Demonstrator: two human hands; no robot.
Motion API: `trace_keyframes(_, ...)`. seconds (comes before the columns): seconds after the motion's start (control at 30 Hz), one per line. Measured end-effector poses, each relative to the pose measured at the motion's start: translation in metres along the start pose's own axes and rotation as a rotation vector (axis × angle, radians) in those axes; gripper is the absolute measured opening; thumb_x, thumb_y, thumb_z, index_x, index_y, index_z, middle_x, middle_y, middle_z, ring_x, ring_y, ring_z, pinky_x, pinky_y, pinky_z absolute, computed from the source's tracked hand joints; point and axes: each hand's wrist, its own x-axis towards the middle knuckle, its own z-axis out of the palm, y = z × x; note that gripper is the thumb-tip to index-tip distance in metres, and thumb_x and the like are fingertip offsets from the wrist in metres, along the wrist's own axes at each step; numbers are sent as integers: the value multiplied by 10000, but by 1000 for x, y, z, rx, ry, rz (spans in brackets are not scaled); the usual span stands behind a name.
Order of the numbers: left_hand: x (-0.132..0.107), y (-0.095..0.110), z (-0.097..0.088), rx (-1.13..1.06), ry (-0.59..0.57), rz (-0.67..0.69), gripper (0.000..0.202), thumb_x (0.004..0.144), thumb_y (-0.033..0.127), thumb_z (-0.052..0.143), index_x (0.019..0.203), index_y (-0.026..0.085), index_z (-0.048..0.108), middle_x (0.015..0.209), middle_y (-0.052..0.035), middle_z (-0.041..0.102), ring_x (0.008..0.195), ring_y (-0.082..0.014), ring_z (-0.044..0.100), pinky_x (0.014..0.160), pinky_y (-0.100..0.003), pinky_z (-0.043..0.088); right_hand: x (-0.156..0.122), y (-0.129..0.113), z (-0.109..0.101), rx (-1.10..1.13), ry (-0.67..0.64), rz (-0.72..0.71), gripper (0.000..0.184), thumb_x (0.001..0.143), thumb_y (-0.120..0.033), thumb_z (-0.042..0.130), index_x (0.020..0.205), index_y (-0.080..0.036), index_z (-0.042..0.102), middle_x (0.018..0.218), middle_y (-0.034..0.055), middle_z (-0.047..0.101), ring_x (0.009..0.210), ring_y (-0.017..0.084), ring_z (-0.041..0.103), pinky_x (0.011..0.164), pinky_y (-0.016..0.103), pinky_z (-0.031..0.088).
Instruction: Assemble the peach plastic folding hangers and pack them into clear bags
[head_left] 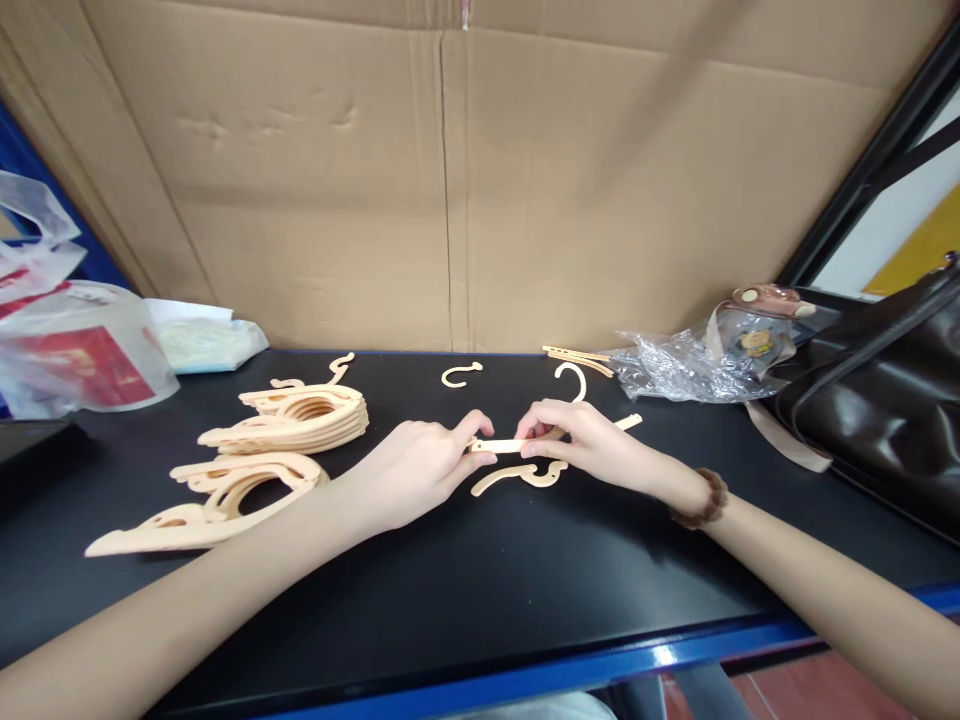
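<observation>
Between my two hands is a small beige hanger piece [499,446], held level just above the table. My left hand [424,465] pinches its left end between thumb and fingertips. From the other side, my right hand [589,440] grips its right end, hiding part of it. Below my right hand lie a curved hanger arm [501,478] and a small hooked piece [546,475]. A hanger hook [574,378] sticks up behind that hand, and another beige bar end [628,422] shows to its right; whether these join the held piece I cannot tell.
Stacked folded hangers [300,425] and more hangers [247,500] lie left on the black table [480,600]. A loose hook [459,375] and thin strips [577,357] sit farther back. Clear plastic wrap [675,365], a black bag [885,410] and a cardboard wall [337,180] surround the table.
</observation>
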Motion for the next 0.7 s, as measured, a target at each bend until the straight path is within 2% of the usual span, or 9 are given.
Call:
trace_keyframes(0.23, -1, 2, 2, 204, -17, 50, 370, 1003, 391, 240, 1207, 180, 467, 554, 4, 607, 515, -221, 645, 486, -250, 402, 0, 0, 1, 33, -14, 7, 201, 910, -371, 532, 910, -192, 625, 840, 8, 608, 707, 118, 581, 620, 235, 453)
trace_keyframes(0.37, -2, 3, 4, 299, -37, 93, 405, 1008, 375, 201, 1231, 155, 458, 544, -14, 622, 483, -223, 639, 468, -246, 390, 0, -2, 0, 55, 21, -12, 211, 919, -352, 521, 917, -185, 650, 852, 17, 650, 759, 130, 601, 653, 242, 455)
trace_keyframes(0.57, -2, 6, 0, 240, -34, 104, 357, 1009, 337, 231, 1265, 157, 403, 552, 8, 621, 492, -216, 636, 476, -242, 372, 1, -2, -1, 161, -32, 25, 282, 883, -442, 552, 946, -184, 647, 896, 28, 637, 804, 150, 629, 683, 259, 487)
trace_keyframes(0.7, -1, 5, -2, 106, -43, 64, 320, 1002, 372, 273, 1219, 193, 425, 557, 37, 607, 515, -202, 635, 492, -238, 367, 2, 0, -1, 147, -55, 15, 270, 894, -418, 546, 971, -180, 648, 899, 31, 654, 812, 147, 626, 690, 255, 485)
